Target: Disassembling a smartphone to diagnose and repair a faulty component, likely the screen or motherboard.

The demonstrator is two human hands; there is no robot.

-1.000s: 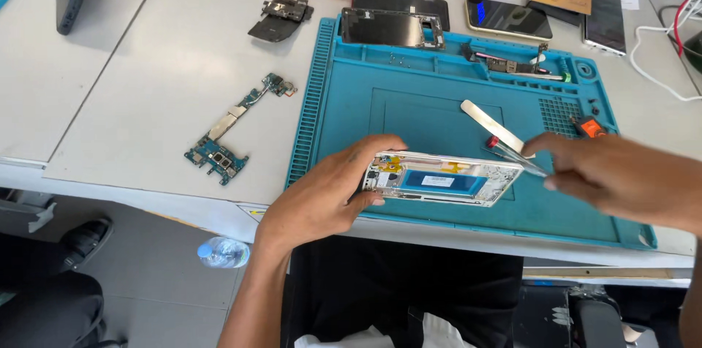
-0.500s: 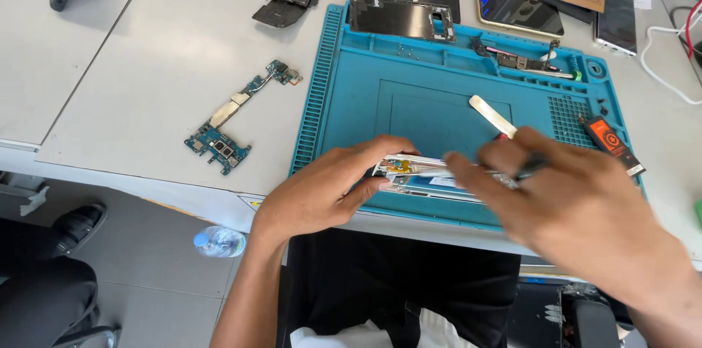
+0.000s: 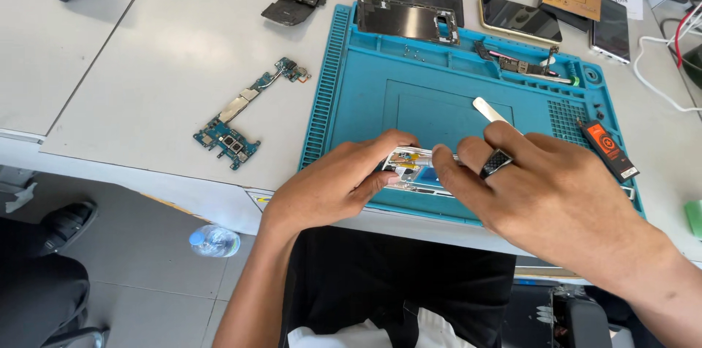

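I am gripping the opened phone frame (image 3: 412,167) between my left hand (image 3: 338,191), pinched on its near end, and my right hand (image 3: 556,198), fingers pressing down on it, with a metal spudger (image 3: 488,110) lying just beyond my right knuckles.

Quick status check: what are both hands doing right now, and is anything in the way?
Left hand gripping opened phone frame on blue repair mat. Right hand covering its other end. White pry tool just behind.
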